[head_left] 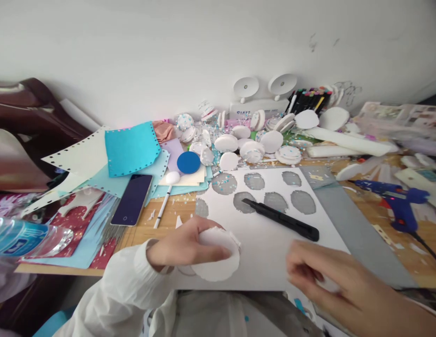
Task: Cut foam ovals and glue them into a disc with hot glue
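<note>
My left hand [193, 248] grips a white foam disc [218, 267] with a rough edge, its thumb lying across the top face. The disc is over the near edge of a white foam sheet [263, 257], which has several round holes cut through it, showing grey beneath. My right hand [319, 276] is at the near right edge of the sheet, its fingers curled in; whether anything small is inside them is hidden. A black utility knife [281, 219] lies across the sheet between the holes and my right hand.
Many white foam discs [226, 142] are piled along the wall. On the left lie a phone [131, 200], coloured felt sheets [131, 149], a white stick [163, 206], a blue disc [188, 162] and a water bottle [31, 237]. A blue glue gun [396, 199] with its cord lies right.
</note>
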`<action>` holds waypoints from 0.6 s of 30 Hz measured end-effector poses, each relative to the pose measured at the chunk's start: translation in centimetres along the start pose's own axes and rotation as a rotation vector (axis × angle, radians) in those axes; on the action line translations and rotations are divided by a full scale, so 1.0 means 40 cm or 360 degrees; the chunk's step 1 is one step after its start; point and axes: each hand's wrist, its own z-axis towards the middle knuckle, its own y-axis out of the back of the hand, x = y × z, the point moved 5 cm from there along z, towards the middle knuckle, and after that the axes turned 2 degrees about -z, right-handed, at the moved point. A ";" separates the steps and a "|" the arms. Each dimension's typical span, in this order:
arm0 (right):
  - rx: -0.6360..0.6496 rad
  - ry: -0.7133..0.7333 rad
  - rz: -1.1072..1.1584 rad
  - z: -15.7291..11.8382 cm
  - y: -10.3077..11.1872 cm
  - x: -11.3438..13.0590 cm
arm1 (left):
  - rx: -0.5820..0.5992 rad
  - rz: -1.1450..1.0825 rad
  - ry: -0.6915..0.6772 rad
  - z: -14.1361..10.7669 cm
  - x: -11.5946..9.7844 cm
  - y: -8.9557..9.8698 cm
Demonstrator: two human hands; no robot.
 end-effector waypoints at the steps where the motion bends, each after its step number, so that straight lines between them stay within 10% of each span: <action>1: 0.0061 0.0063 0.0003 0.047 -0.006 0.037 | 0.0027 0.0021 -0.0047 -0.001 -0.011 -0.011; 9: 0.0387 0.0240 0.0374 0.175 -0.082 0.097 | -0.0004 -0.0036 -0.0127 -0.004 -0.026 -0.043; 18: 0.0357 -0.0191 0.1550 0.166 -0.134 0.049 | 0.0042 -0.0498 -0.0170 0.022 -0.008 -0.047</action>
